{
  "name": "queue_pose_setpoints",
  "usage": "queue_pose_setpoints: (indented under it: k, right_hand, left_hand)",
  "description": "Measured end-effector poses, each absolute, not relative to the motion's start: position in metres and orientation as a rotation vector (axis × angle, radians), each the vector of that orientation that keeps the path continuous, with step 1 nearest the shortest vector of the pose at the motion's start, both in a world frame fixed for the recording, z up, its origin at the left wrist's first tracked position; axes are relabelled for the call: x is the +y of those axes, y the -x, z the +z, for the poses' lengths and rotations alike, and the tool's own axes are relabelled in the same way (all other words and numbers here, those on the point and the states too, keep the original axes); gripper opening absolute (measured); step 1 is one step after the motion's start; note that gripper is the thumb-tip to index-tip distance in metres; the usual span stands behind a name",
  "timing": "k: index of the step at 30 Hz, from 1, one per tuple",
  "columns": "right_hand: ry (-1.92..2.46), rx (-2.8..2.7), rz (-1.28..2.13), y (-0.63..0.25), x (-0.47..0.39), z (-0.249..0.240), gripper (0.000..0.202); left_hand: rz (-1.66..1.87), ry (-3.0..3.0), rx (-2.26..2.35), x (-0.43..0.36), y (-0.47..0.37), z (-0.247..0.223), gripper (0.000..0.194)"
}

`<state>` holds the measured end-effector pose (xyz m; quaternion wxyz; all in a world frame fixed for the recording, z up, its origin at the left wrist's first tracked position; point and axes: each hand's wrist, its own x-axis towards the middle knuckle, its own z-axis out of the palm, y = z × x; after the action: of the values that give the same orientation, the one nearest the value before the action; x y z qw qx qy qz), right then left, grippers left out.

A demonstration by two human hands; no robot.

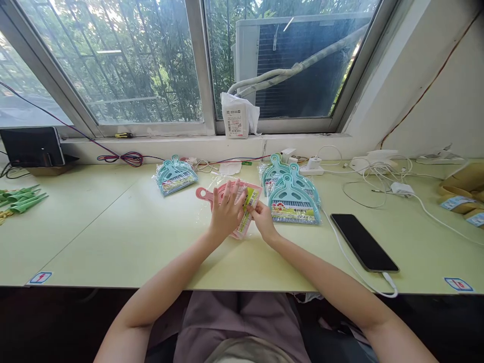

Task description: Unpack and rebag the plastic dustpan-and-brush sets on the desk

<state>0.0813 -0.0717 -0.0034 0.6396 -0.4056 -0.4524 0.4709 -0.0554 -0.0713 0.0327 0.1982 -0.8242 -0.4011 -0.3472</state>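
Observation:
A pink dustpan-and-brush set [205, 194] in clear plastic lies tilted on the light green table, its handle pointing left. My left hand [227, 209] rests flat on top of it with the fingers spread. At its right edge my right hand [263, 219] pinches the clear wrapping beside the yellow-green label. Just to the right are wrapped teal sets; the nearest teal set [294, 201] overlaps others behind it. Another wrapped teal set [176, 175] lies to the left, farther back.
A phone [363, 243] with a white cable lies at the right on the table [124, 242]. Tangled white cables [378, 174] are behind it. Green items [26, 199] and a dark tablet [32, 146] are at the left; brown packages [463, 191] are far right.

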Motion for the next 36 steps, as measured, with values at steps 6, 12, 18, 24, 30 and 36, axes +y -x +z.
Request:
queue_pose_setpoints:
  k: [6,12,18,24,30,36]
  right_hand:
    - [0.928,-1.042,1.081,-0.081,-0.071,-0.004,0.032]
    - [0.953,-1.037,1.045,-0.088,-0.069,-0.002,0.036]
    - [0.951,-1.038,1.061,-0.085,-0.074,-0.001,0.027]
    - [0.853,-1.020,1.047,-0.082,-0.078,0.002,0.019]
    - [0.848,-0.758,1.097,-0.091,-0.074,0.013,0.032]
    - [0.804,-0.659,1.047,-0.099,-0.068,0.017,0.030]
  left_hand:
    - [-1.037,2.329,-1.210,-0.071,0.055,0.035,0.050]
    - [-0.969,2.437,-1.096,-0.069,0.053,0.022,0.049]
    - [-0.919,2.506,-0.838,-0.070,0.053,0.006,0.057]
    - [-0.960,2.530,-0.555,-0.073,0.051,0.008,0.062]
    - [-1.660,2.230,-1.075,-0.079,0.044,0.014,0.074]
    - [-2.504,2.208,-1.847,-0.057,0.055,0.029,0.084]
